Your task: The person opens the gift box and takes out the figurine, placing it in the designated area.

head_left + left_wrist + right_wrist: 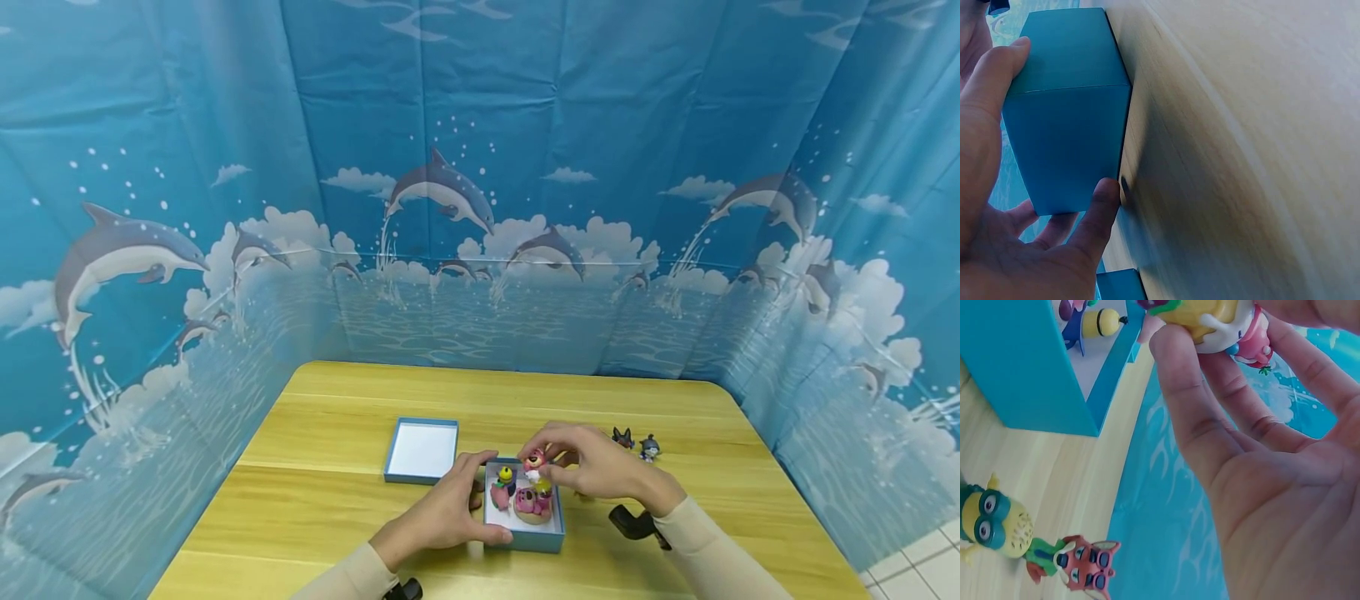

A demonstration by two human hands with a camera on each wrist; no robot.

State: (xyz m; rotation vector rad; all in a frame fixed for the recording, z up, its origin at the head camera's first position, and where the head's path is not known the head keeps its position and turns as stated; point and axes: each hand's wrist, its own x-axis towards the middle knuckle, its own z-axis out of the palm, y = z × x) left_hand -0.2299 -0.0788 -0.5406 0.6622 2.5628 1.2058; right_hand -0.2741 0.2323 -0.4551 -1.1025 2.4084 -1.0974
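Dolphins leap all across the blue backdrop (555,308), and below it stretches the yellow wooden table (322,508), with everything gathered toward its near middle. Two hands at work: the left hand (450,504) has its fingers and thumb spread wide around the left side of the box, gripping it, presumably to keep it from sliding. Across the box, the right hand (592,458) has fingertips drawn close together, pinching a pink-topped figure (534,461) above the far right corner; that high, narrow hold likely spares the neighbours a knock. Below is the blue box (536,543), upright, its open top facing up. Just beyond to the left lies the lid (423,446), white inside up, seemingly parked out of the way. Smaller now: a pink figure on a round base (533,506) sits nearest the front in the box, a yellow-headed figure (506,475) behind it to the left.

Over to the left wrist view, and there are the box's outer walls, thumb on one, fingertip at the lower corner, details the head view hides. The right wrist view delivers the held figure's yellow-and-white lower part, plus a goggled figure (994,519) and a fox-like figure (1082,562) on the table, the goggled one largely masked from above.
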